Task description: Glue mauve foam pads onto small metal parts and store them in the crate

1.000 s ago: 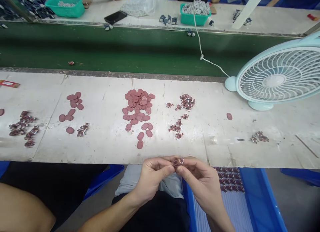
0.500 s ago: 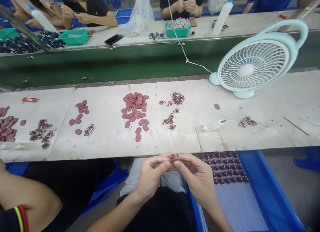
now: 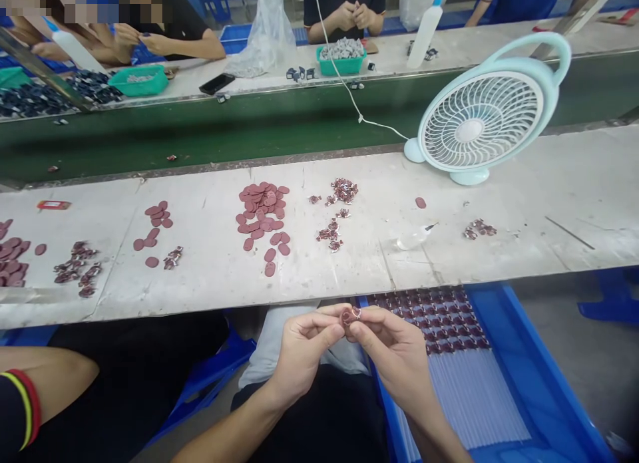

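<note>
My left hand (image 3: 302,350) and my right hand (image 3: 399,353) meet in front of my lap, just off the table's near edge. Both are closed in a pinch, fingertips nearly touching. Between them is a small reddish-brown part (image 3: 348,316) with a shiny metal edge; fingers cover much of it, and whether it is one piece or two I cannot tell. On the table beyond lie a pile of flat reddish-brown oval discs (image 3: 262,200) and clusters of small brown parts with shiny metal (image 3: 344,191). Beside my right hand, a blue tray (image 3: 529,346) holds rows of similar brown parts (image 3: 444,316).
A light-blue fan (image 3: 479,124) stands on the white table (image 3: 210,277), its cord running upward. A small clear bottle with a dark tip (image 3: 417,238) lies nearer. At left is a co-worker's arm (image 3: 54,383); other people work across the green divider (image 3: 249,134).
The camera view has shifted slightly, so the table and fan appear further left. My hands keep the same pinch on the small part. The co-worker's arm at left has moved left.
</note>
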Demonstrator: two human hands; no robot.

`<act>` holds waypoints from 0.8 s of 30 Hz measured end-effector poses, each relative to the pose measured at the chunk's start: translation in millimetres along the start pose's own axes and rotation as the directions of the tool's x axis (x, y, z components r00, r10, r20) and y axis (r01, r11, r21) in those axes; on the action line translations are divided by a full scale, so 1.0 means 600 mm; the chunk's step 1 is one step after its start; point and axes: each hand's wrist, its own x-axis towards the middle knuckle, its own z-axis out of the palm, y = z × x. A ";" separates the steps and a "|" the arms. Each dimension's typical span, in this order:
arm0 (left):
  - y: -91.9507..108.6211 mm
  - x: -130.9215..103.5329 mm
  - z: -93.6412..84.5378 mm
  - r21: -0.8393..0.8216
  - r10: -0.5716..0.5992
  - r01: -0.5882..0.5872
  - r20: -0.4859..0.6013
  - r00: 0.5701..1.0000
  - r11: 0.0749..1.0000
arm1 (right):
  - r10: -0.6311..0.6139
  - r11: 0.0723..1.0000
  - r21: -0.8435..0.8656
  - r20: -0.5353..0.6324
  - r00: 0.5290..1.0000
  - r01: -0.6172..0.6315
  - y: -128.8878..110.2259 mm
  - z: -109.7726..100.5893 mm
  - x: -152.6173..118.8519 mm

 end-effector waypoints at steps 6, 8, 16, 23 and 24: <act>-0.015 0.001 -0.003 0.009 0.010 -0.010 -0.001 1.000 1.000 | 0.022 1.000 0.019 -0.020 1.000 -0.021 0.014 0.001 0.000; -0.006 0.007 -0.021 0.136 0.045 -0.045 0.005 0.999 0.990 | 0.021 0.999 0.031 -0.105 0.994 -0.018 0.026 -0.019 -0.010; 0.092 0.055 -0.189 0.950 0.479 -0.280 0.310 0.821 -0.136 | -0.026 0.903 -0.353 -0.614 0.789 -0.245 0.122 -0.220 -0.124; 0.071 0.064 -0.227 0.841 0.408 -0.369 0.521 0.750 -0.396 | 0.143 0.719 -0.524 -0.533 0.834 -0.457 0.235 -0.248 -0.169; 0.069 0.065 -0.227 0.854 0.421 -0.377 0.509 0.751 -0.360 | 0.164 0.702 -0.537 -0.518 0.840 -0.468 0.249 -0.246 -0.168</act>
